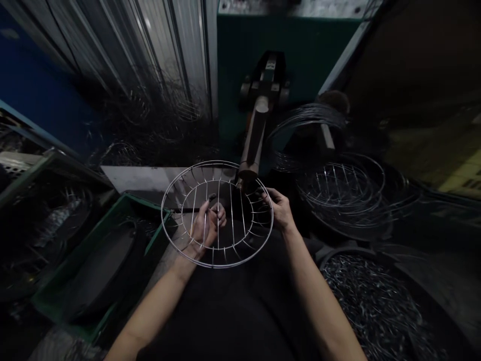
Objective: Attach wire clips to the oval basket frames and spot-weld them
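A round wire basket with a double outer rim and parallel bars across its base is held in front of the machine. My right hand is closed at its right side, thumb and fingers on the rim near the machine's arm. Seen through the bars, my left hand is on the far side of the wires with its fingers curled together. Whatever it pinches is too small and dark to make out. The blunt end of a thick metal cylinder meets the basket's far edge.
Behind stands a green machine. Wire coils hang to its right, above a stack of wire baskets. A tub of short metal pieces sits at lower right. On the left is a green crate holding a dark pan.
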Available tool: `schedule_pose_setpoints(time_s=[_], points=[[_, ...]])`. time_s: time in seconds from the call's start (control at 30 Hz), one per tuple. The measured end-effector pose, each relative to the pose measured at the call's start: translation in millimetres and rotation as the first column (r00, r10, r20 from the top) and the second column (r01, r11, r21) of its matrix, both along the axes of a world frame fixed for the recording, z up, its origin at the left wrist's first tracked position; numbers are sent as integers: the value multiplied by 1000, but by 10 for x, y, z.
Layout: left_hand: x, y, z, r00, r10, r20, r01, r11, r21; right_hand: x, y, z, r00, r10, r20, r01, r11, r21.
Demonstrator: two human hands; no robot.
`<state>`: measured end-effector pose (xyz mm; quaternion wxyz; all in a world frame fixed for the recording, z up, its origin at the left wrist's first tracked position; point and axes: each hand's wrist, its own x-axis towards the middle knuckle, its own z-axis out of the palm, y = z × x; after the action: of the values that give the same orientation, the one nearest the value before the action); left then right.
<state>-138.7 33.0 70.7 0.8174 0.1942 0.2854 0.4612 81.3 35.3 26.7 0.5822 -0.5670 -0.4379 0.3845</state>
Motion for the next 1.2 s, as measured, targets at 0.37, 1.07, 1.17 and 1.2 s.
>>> schedule_pose_setpoints(time_s=[0.37, 1.07, 1.17, 1.2], points=[[188, -167, -84, 983, 169, -72, -159, 979, 129, 2, 184, 3, 1000, 15, 4, -15, 1000, 7], [240, -60, -47, 993, 114, -5, -114, 993, 42, -43, 185, -49, 980, -14, -198, 2, 998, -62], [242, -80, -107, 992, 129, -8, -128, 989, 73, -31, 203, -95, 976, -27, -217, 16, 999, -49], [238, -90, -106, 991, 135, -10, -134, 988, 82, -35, 210, -100, 975, -27, -219, 18, 999, -42]])
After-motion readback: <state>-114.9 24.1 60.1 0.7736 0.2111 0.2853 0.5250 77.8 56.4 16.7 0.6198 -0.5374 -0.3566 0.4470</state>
